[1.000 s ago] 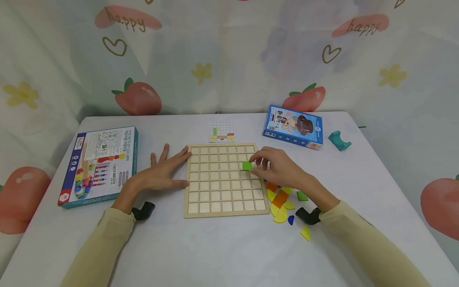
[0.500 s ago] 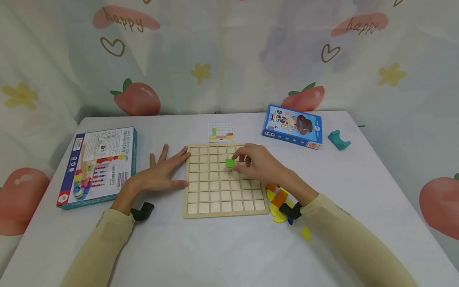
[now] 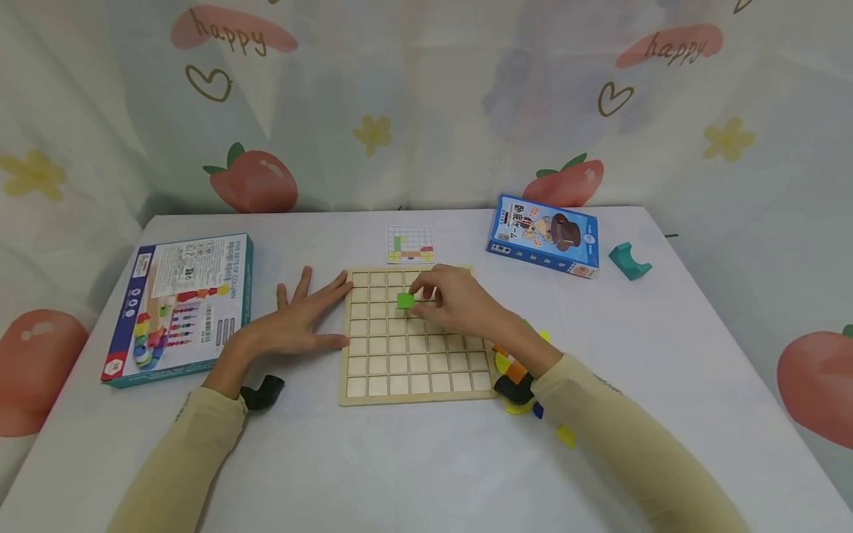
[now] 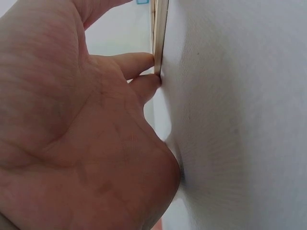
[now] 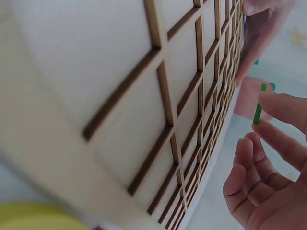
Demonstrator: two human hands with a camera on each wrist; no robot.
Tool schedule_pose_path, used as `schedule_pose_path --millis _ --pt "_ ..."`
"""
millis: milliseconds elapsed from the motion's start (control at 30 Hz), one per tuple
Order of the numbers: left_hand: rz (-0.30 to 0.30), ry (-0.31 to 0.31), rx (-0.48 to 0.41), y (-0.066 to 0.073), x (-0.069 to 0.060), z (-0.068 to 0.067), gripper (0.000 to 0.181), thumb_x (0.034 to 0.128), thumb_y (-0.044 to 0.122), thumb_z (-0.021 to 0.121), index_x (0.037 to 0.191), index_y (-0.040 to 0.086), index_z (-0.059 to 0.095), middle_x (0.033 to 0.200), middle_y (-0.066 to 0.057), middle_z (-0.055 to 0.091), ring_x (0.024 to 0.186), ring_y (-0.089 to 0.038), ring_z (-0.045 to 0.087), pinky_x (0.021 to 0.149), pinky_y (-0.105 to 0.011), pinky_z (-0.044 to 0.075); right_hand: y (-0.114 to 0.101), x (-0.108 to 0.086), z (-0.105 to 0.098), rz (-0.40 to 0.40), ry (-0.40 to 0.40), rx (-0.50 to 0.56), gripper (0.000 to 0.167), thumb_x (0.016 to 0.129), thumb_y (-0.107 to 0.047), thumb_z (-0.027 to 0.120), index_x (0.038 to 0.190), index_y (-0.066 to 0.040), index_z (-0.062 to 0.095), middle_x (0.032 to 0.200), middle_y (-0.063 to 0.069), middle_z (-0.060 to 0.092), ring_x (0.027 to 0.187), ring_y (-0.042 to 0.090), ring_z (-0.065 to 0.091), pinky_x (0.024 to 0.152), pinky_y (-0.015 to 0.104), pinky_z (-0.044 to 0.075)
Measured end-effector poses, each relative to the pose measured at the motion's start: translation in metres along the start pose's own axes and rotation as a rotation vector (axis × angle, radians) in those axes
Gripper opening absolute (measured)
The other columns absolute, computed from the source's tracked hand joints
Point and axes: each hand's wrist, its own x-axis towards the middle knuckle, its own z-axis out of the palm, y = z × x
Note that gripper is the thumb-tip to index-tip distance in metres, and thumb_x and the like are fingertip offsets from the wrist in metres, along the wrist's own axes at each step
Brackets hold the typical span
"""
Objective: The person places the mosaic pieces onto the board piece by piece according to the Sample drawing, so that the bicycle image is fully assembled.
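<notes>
A wooden grid board (image 3: 398,364) with square cells lies on the white table. Thumb and index finger of my right hand (image 3: 456,302) pinch a small green square tile (image 3: 405,300) over the board's upper middle. In the right wrist view the tile (image 5: 259,104) appears edge-on, apart from the grid, while the other fingers curl loosely. My left hand (image 3: 293,323) is spread, its fingertips touching the board's left edge. Seen from the left wrist, the palm (image 4: 81,143) holds nothing and fingertips meet the wooden rim.
Behind the board lies a pattern card (image 3: 409,245) with coloured squares. A large boxed set (image 3: 186,303) is at left, a blue box (image 3: 545,235) at back right beside a teal curved piece (image 3: 629,262). Yellow, orange and blue pieces (image 3: 516,370) lie partly hidden under my right forearm.
My right hand has carried the green tile leftward across the board, from its right side to the upper middle. The left hand stays at the board's left edge.
</notes>
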Motion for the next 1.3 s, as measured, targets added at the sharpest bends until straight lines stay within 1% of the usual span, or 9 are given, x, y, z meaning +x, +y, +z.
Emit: schedule_pose_path --millis 167,433,633,900,1133,1300 --pt "-0.004 0.002 -0.001 -0.001 0.001 0.001 0.098 0.0939 0.050 0.074 0.171 0.022 0.021 0.182 -0.003 0.004 0.161 -0.049 -0.028 0.115 -0.083 -0.023 -0.006 0.007 0.007 0.002 -0.005 0.000 0.026 0.096 -0.023 0.079 0.118 -0.010 0.077 0.101 0.008 0.070 0.084 0.018 0.061 0.075 0.027 0.051" --pt "0.017 0.011 -0.012 -0.002 0.001 0.003 0.097 0.0946 0.050 0.074 0.171 0.021 0.023 0.182 -0.005 0.006 0.160 -0.051 -0.027 0.114 -0.085 -0.022 -0.016 0.015 0.011 0.007 -0.018 -0.038 0.026 0.096 -0.023 0.079 0.118 -0.010 0.077 0.100 0.007 0.073 0.084 0.018 0.064 0.077 0.030 0.054" --pt "0.012 0.006 -0.011 0.000 0.000 0.002 0.096 0.0944 0.050 0.074 0.171 0.021 0.022 0.182 -0.005 0.006 0.161 -0.051 -0.028 0.115 -0.084 -0.023 -0.018 0.021 0.016 0.020 -0.037 -0.010 0.025 0.096 -0.024 0.078 0.117 -0.011 0.078 0.099 0.007 0.073 0.081 0.017 0.062 0.072 0.028 0.051" --pt "0.005 0.006 -0.012 0.000 0.002 0.001 0.097 0.0941 0.049 0.074 0.171 0.021 0.022 0.182 -0.004 0.005 0.161 -0.050 -0.028 0.115 -0.083 -0.023 -0.020 0.027 0.021 -0.004 -0.067 -0.002 0.025 0.095 -0.023 0.077 0.115 -0.009 0.078 0.095 0.007 0.074 0.077 0.016 0.061 0.068 0.026 0.049" --pt "-0.013 -0.003 -0.003 -0.001 0.002 0.002 0.098 0.0940 0.048 0.075 0.171 0.023 0.021 0.182 -0.002 0.004 0.161 -0.048 -0.029 0.116 -0.082 -0.024 -0.021 0.030 0.026 -0.019 -0.070 -0.065 0.026 0.094 -0.025 0.079 0.115 -0.009 0.078 0.094 0.007 0.073 0.083 0.016 0.062 0.074 0.029 0.052" --pt "-0.012 0.000 -0.008 -0.002 0.001 0.000 0.098 0.0937 0.047 0.075 0.171 0.022 0.021 0.182 -0.002 0.004 0.161 -0.048 -0.029 0.116 -0.082 -0.024 -0.022 0.032 0.029 -0.015 -0.071 -0.081 0.026 0.094 -0.025 0.079 0.115 -0.009 0.078 0.093 0.006 0.071 0.084 0.017 0.062 0.076 0.030 0.053"
